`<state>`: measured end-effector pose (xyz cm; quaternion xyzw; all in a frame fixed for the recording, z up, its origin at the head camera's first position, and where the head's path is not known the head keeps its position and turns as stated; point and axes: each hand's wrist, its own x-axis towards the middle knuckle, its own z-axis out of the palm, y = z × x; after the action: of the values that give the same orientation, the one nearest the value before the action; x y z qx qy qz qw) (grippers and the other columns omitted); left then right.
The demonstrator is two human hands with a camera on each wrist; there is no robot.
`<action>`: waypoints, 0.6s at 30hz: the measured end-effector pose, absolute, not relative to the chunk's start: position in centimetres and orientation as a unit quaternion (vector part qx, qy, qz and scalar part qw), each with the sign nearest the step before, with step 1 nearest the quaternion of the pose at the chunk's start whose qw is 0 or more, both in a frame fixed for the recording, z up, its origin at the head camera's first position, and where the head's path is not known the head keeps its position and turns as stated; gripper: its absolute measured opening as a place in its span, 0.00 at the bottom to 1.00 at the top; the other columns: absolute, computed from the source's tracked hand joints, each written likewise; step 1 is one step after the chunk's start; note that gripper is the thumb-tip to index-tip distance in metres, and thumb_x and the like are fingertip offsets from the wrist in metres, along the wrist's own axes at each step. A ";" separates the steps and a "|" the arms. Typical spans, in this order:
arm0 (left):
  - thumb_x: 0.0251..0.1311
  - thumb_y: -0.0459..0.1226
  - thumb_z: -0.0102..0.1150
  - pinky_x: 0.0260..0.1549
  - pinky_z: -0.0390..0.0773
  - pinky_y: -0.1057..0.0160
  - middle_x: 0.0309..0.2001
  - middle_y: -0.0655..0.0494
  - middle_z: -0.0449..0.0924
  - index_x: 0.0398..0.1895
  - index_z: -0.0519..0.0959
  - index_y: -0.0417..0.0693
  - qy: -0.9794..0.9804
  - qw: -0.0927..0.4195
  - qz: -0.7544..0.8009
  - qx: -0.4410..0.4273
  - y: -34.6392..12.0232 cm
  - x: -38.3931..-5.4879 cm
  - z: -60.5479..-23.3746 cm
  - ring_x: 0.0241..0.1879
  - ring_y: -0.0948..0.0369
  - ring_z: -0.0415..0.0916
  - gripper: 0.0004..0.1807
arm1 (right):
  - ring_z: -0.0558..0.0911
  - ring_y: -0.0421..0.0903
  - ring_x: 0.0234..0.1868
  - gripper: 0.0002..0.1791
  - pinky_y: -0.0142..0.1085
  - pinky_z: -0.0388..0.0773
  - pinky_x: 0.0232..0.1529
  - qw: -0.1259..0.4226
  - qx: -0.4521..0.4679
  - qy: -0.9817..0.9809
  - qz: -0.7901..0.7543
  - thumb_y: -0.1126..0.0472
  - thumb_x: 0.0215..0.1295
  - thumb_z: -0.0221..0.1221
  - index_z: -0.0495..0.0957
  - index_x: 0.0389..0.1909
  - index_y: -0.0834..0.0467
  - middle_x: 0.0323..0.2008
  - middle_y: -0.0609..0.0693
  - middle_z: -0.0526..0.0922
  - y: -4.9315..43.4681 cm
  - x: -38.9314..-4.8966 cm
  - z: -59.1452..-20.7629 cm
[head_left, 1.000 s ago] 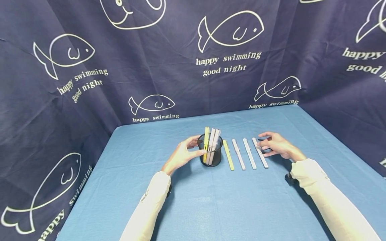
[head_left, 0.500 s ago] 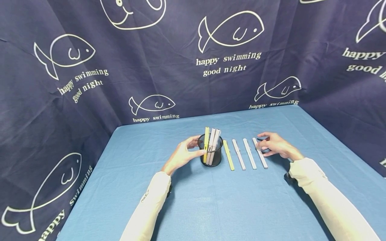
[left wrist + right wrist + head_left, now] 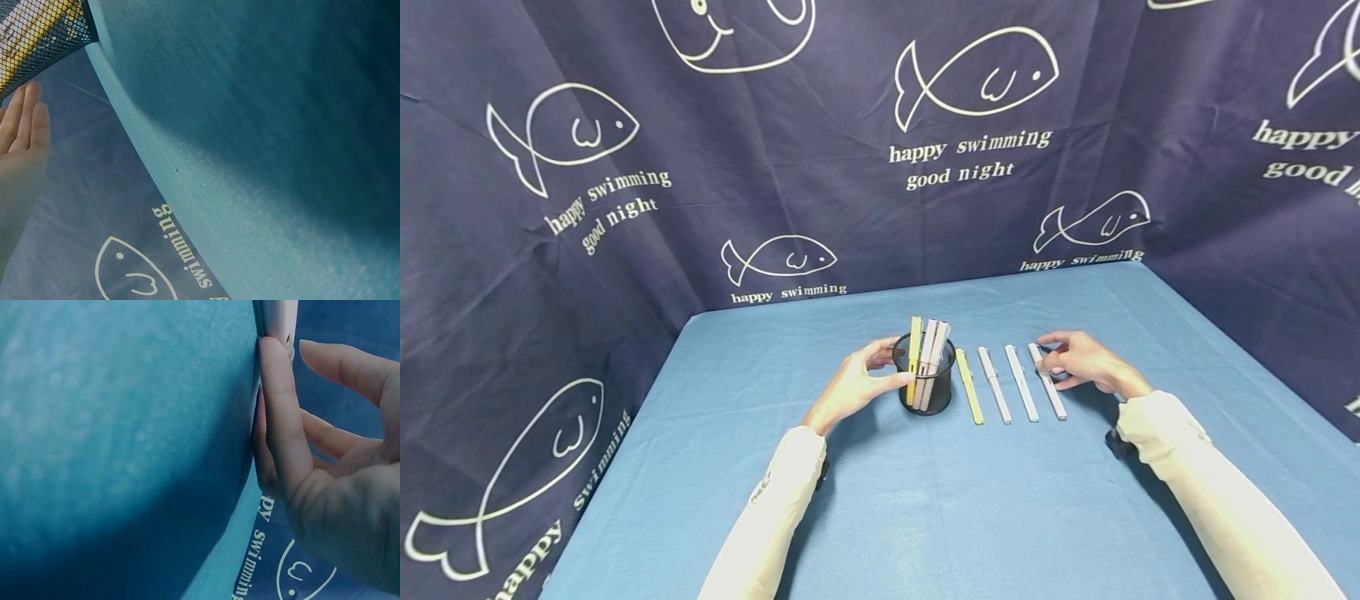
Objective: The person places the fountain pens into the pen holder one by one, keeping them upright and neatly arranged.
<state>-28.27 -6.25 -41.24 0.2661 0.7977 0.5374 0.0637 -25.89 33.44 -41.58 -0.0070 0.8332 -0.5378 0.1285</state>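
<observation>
In the head view a black mesh pen holder (image 3: 937, 390) stands upright with a yellow pen (image 3: 914, 350) and a few pale pens (image 3: 931, 346) in it. My left hand (image 3: 853, 379) holds its left side, thumb across the front, other fingers partly hidden behind. Beside it lie a yellow pen (image 3: 969, 387), a pale pink pen (image 3: 995, 385) and a pale blue pen (image 3: 1022, 383), side by side. At the row's right end my right hand (image 3: 1090, 362) touches a white pen (image 3: 1054, 398) lying on the cloth; in the right wrist view a fingertip (image 3: 273, 347) meets its side.
A blue cloth covers the table (image 3: 925, 500). Dark blue curtains (image 3: 850, 183) printed with fish and lettering hang behind it and along both sides.
The right hand has shifted slightly left, and the white pen under its fingers has turned a little, now closer in line with the others. The left hand and pen holder stay put.
</observation>
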 end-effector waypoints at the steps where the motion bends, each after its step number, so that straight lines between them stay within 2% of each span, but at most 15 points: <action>1: 0.59 0.47 0.76 0.66 0.68 0.40 0.57 0.52 0.84 0.72 0.73 0.48 0.798 0.063 0.537 0.266 -6.2 -28.3 -41.3 0.62 0.52 0.77 0.39 | 0.81 0.46 0.42 0.38 0.44 0.87 0.41 0.128 -0.008 0.834 -0.536 0.70 0.70 0.61 0.54 0.74 0.77 0.51 0.68 0.79 33.4 -25.9 -41.6; 7: 0.59 0.47 0.76 0.65 0.69 0.41 0.57 0.53 0.84 0.72 0.73 0.49 0.798 0.062 0.536 0.267 -6.2 -28.3 -41.3 0.61 0.52 0.77 0.39 | 0.82 0.44 0.39 0.38 0.43 0.87 0.39 0.127 -0.004 0.841 -0.526 0.70 0.69 0.61 0.56 0.74 0.77 0.48 0.65 0.80 33.3 -26.0 -41.5; 14: 0.59 0.47 0.75 0.66 0.68 0.40 0.58 0.50 0.83 0.73 0.73 0.49 0.797 0.064 0.538 0.266 -6.3 -28.2 -41.2 0.62 0.51 0.77 0.39 | 0.85 0.47 0.46 0.41 0.44 0.87 0.41 0.132 -0.008 0.845 -0.518 0.73 0.59 0.59 0.56 0.74 0.76 0.48 0.65 0.82 33.2 -26.0 -41.4; 18: 0.59 0.47 0.75 0.66 0.68 0.40 0.58 0.50 0.83 0.73 0.73 0.49 0.799 0.063 0.536 0.266 -6.3 -28.2 -41.3 0.62 0.51 0.76 0.39 | 0.85 0.49 0.47 0.41 0.44 0.87 0.41 0.133 -0.008 0.848 -0.513 0.73 0.59 0.59 0.56 0.74 0.76 0.48 0.66 0.81 33.3 -26.1 -41.6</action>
<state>-28.22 -6.26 -41.27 0.2662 0.7988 0.5358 0.0629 -26.06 33.34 -41.57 -0.0084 0.8477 -0.5135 0.1333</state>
